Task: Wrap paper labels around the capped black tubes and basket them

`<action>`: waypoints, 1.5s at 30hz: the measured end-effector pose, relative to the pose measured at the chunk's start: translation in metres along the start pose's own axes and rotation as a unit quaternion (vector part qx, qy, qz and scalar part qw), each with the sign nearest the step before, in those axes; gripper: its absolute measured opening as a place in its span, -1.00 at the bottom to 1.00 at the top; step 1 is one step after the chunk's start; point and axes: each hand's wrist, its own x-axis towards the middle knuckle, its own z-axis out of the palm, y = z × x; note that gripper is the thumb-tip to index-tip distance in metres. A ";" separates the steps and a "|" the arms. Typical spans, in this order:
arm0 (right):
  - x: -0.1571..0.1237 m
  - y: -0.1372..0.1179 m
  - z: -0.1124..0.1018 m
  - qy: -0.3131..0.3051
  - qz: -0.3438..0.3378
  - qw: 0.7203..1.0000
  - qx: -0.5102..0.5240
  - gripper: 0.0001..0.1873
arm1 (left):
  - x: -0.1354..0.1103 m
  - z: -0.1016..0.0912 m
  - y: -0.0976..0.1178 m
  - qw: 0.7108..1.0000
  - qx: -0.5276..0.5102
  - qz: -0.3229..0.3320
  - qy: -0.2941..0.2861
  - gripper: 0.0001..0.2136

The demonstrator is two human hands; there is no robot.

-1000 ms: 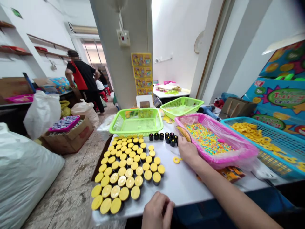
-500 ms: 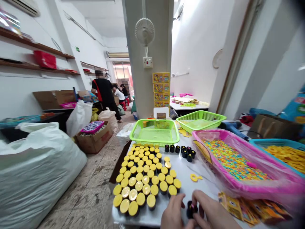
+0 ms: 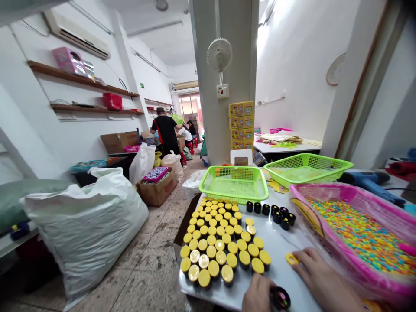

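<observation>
My left hand (image 3: 257, 295) is at the table's front edge, its fingers closed on a small round black cup (image 3: 281, 299). Pink and light green bits show in the cup's opening. To the right, my right hand (image 3: 320, 275) pinches a yellow plastic ring-shaped piece (image 3: 291, 259) lying on the white tabletop; the fingers cover the piece's tail. Many black cups with yellow tops (image 3: 211, 240) stand in close rows left of my hands. Farther back is a small group of black cups (image 3: 276, 216) with coloured bits inside.
A pink basket (image 3: 325, 186) lined with clear plastic holds small coloured pieces on the right. Two green baskets (image 3: 234, 197) (image 3: 308, 177) stand at the table's back. A blue tool (image 3: 373, 184) lies behind the pink basket. White sacks (image 3: 94, 229) and a person (image 3: 167, 132) are on the left.
My right hand has let go of the black cup and moved right to the yellow ring-shaped piece. The cup stays in my left hand. The view has turned left.
</observation>
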 end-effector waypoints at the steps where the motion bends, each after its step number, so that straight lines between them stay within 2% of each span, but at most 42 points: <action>1: 0.000 -0.002 -0.002 -0.008 0.003 1.000 -0.003 -0.70 | 0.000 -0.003 0.004 1.000 -0.004 0.005 0.003 -0.63; 3: -0.001 -0.010 -0.011 -0.006 0.019 1.000 -0.016 -0.75 | -0.001 -0.010 0.016 1.000 -0.017 0.012 0.004 -0.65; 6: 0.002 -0.021 -0.032 -0.010 0.006 1.000 -0.018 -0.87 | 0.000 -0.020 0.034 0.999 -0.025 0.016 -0.013 -0.72; 9: 0.003 -0.027 -0.043 -0.039 0.004 0.999 -0.002 -0.97 | 0.005 -0.026 0.042 0.999 -0.030 0.022 0.005 -0.76; 13: -0.011 -0.032 -0.048 -0.080 -0.005 0.997 0.001 -0.84 | 0.009 -0.026 0.040 0.999 -0.014 0.024 0.024 -0.81; 17: -0.022 -0.036 -0.057 -0.108 -0.018 0.994 0.023 -0.83 | 0.007 -0.022 0.039 0.999 -0.005 0.033 -0.001 -0.80; 20: -0.022 -0.038 -0.064 -0.114 0.018 0.989 0.093 -0.79 | 0.005 -0.021 0.039 0.999 -0.004 0.042 -0.013 -0.78; 22: -0.021 -0.041 -0.067 -0.141 0.092 0.960 0.223 -0.71 | 0.005 -0.021 0.040 0.999 -0.006 0.041 -0.016 -0.77; 25: -0.022 -0.049 -0.069 -0.197 0.202 0.863 0.419 -0.62 | 0.006 -0.022 0.041 0.999 -0.018 0.036 -0.023 -0.76; 27: -0.024 -0.057 -0.067 -0.219 0.239 0.813 0.484 -0.60 | 0.006 -0.022 0.040 0.999 -0.027 0.030 -0.025 -0.76; 30: -0.028 -0.069 -0.063 -0.236 0.269 0.772 0.525 -0.58 | 0.006 -0.021 0.039 0.999 -0.028 0.025 -0.024 -0.75; 32: -0.031 -0.076 -0.060 -0.232 0.277 0.767 0.530 -0.55 | 0.006 -0.020 0.039 0.999 -0.022 0.026 -0.023 -0.75; 35: -0.032 -0.085 -0.059 -0.199 0.280 0.782 0.519 -0.50 | 0.006 -0.020 0.038 0.999 -0.013 0.033 -0.027 -0.73; 39: -0.029 -0.090 -0.060 -0.180 0.288 0.800 0.495 -0.55 | 0.007 -0.022 0.038 0.999 -0.007 0.034 -0.032 -0.76; 45: -0.026 -0.085 -0.053 -0.169 0.319 0.778 0.514 -0.56 | 0.010 -0.023 0.039 0.999 -0.015 0.016 -0.045 -0.79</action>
